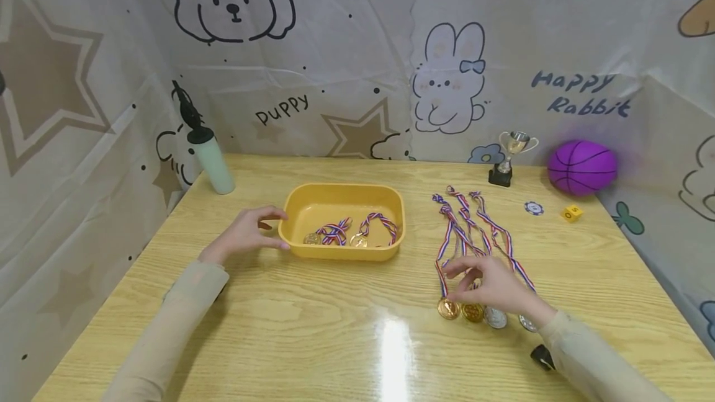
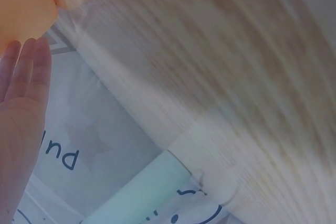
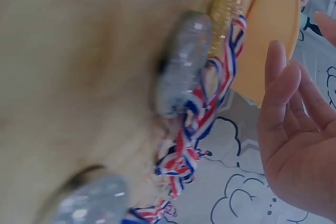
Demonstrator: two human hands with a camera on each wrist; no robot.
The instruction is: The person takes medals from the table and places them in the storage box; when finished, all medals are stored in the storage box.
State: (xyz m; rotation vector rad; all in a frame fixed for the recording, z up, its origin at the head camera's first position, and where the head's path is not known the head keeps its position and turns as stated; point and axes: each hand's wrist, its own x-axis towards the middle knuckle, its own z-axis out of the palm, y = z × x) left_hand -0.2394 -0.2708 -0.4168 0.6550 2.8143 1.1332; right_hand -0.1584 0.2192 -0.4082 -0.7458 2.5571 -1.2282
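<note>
My left hand (image 1: 246, 232) touches the left end of a yellow plastic bin (image 1: 343, 254), thumb and fingers spread at its rim. Those fingers look straight in the left wrist view. Inside the bin lie two gold-coloured medals, one medal (image 1: 359, 241) at the middle, with striped ribbons. My right hand (image 1: 497, 284) hovers over a row of medals on the table, fingers loosely bent and holding nothing. From left to right are a coppery medal (image 1: 449, 308), a gold medal (image 1: 472, 312), a silver medal (image 1: 495, 317) and another silver medal (image 1: 527, 323), partly hidden. Red, white and blue ribbons (image 1: 496, 226) stretch away behind them.
A small trophy (image 1: 505, 163), a purple ball (image 1: 582, 168), a yellow cube (image 1: 572, 213) and a round chip (image 1: 534, 208) are at the back right. A pale green pump (image 1: 215, 165) leans at the back left. Printed cloth (image 1: 346, 67) hangs behind the table.
</note>
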